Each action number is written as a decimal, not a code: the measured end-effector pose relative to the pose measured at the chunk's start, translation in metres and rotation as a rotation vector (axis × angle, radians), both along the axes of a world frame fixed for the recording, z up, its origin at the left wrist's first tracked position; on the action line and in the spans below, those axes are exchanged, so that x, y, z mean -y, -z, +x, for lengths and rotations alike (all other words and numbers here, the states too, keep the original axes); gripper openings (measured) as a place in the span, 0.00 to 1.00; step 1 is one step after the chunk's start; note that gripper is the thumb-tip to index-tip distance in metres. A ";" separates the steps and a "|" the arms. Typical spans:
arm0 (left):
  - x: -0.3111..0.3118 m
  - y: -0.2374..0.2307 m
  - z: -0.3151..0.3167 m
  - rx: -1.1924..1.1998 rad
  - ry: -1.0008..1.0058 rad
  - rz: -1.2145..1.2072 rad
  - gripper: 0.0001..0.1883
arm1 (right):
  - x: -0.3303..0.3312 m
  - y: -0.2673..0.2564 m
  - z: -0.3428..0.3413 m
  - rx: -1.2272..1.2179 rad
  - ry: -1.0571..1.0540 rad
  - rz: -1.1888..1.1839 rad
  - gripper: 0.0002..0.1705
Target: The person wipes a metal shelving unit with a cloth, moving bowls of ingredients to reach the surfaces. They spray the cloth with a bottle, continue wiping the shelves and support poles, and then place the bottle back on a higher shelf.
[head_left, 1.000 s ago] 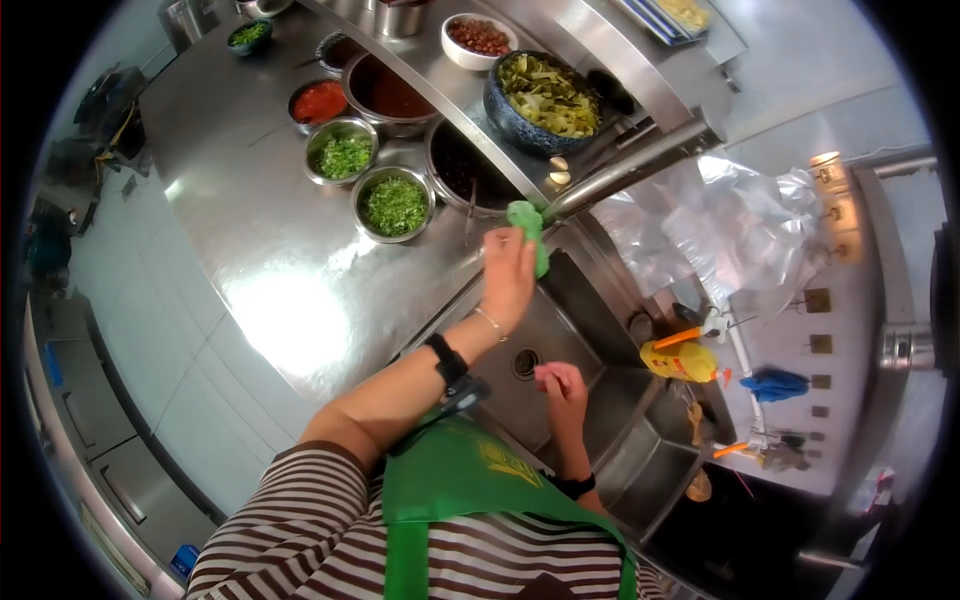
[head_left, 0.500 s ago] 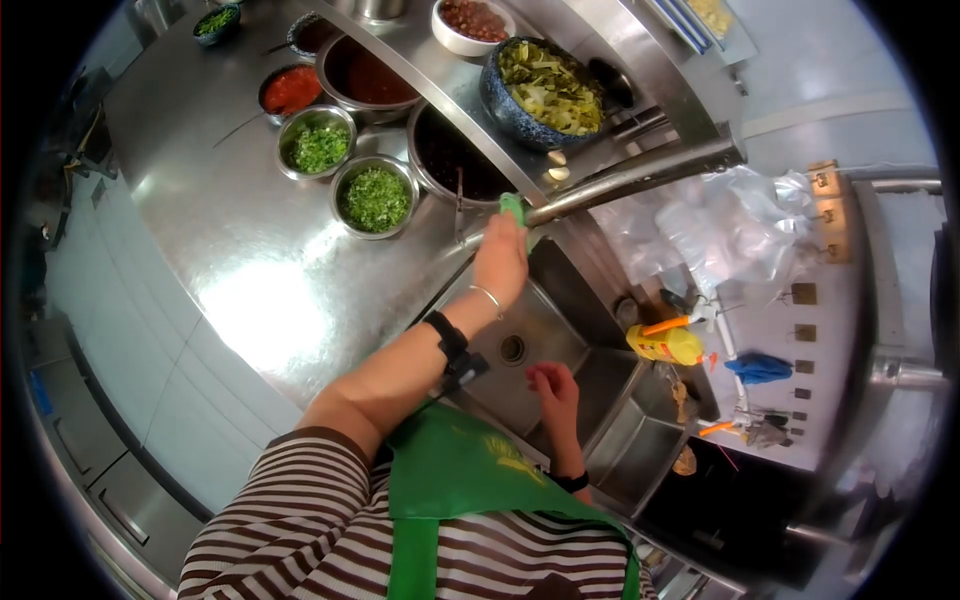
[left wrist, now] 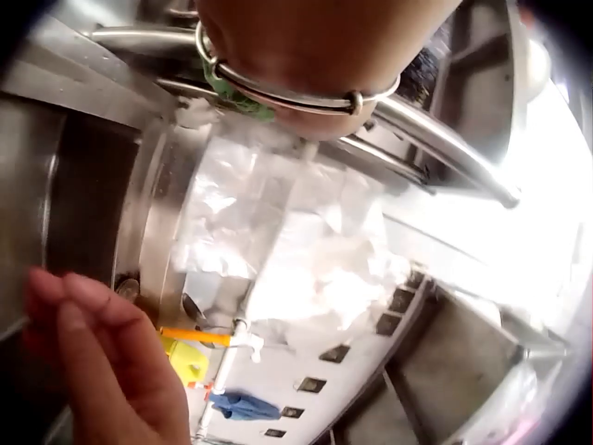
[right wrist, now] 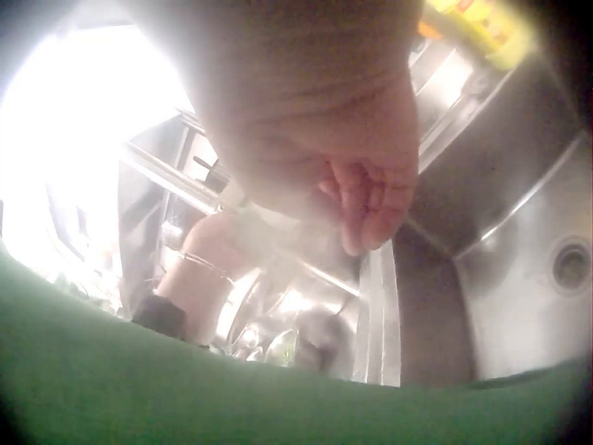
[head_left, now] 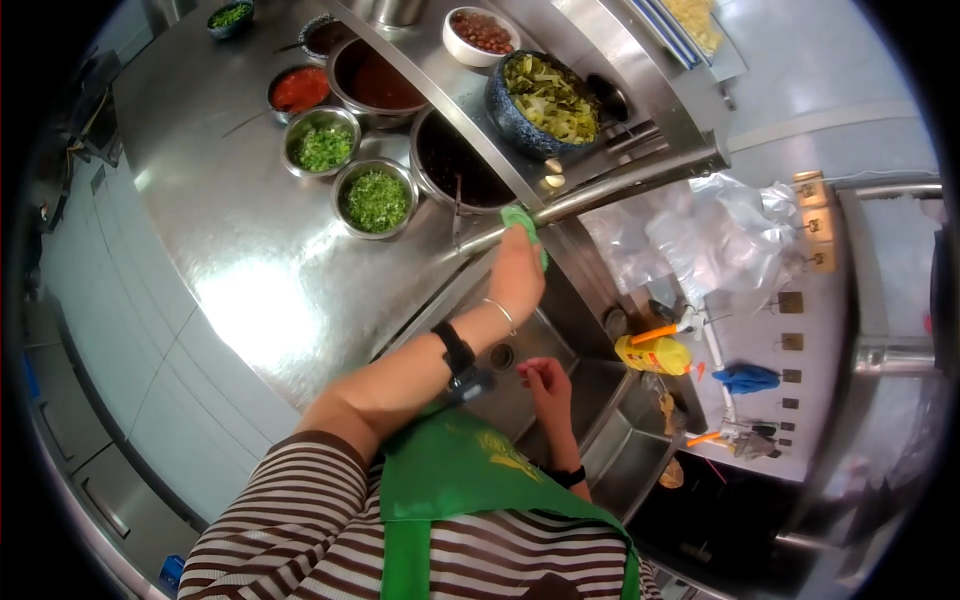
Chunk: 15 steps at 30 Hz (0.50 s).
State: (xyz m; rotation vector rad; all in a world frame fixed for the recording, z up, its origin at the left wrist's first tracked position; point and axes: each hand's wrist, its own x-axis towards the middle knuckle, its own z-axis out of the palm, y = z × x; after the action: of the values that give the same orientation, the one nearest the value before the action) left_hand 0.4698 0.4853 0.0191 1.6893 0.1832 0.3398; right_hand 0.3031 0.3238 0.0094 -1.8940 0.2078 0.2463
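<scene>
In the head view my left hand (head_left: pixel 520 270) grips a crumpled green cloth (head_left: pixel 517 217) against the round steel rail (head_left: pixel 640 185) at the shelf's front. The back of the hand hides part of the cloth, and in the left wrist view only a bit of the green cloth (left wrist: pixel 236 97) shows beyond the bracelet. Over the steel sink (head_left: pixel 545 345) hangs my right hand (head_left: pixel 548 390), fingers loosely curled with nothing in them. The right wrist view has that right hand (right wrist: pixel 366 176) beside the sink wall.
Steel bowls of chopped greens (head_left: pixel 375 198) and a pot of dark sauce (head_left: pixel 455 165) stand left of the rail. On the shelf are a blue bowl of chopped vegetables (head_left: pixel 548 100) and white garlic cloves (head_left: pixel 554 174). A yellow bottle (head_left: pixel 655 355) stands right of the sink.
My left hand has brought the cloth onto the rail and moved slightly along it. The right hand stays over the sink, and the head view has shifted a little.
</scene>
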 end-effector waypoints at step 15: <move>-0.008 -0.031 0.006 0.149 -0.071 0.054 0.14 | 0.016 -0.015 -0.011 0.089 0.036 -0.145 0.04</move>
State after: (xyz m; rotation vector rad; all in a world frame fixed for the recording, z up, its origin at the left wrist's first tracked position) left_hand 0.4755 0.4929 0.0505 1.7055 0.1250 0.5261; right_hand 0.2918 0.3076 0.0241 -2.0378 0.2037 0.1251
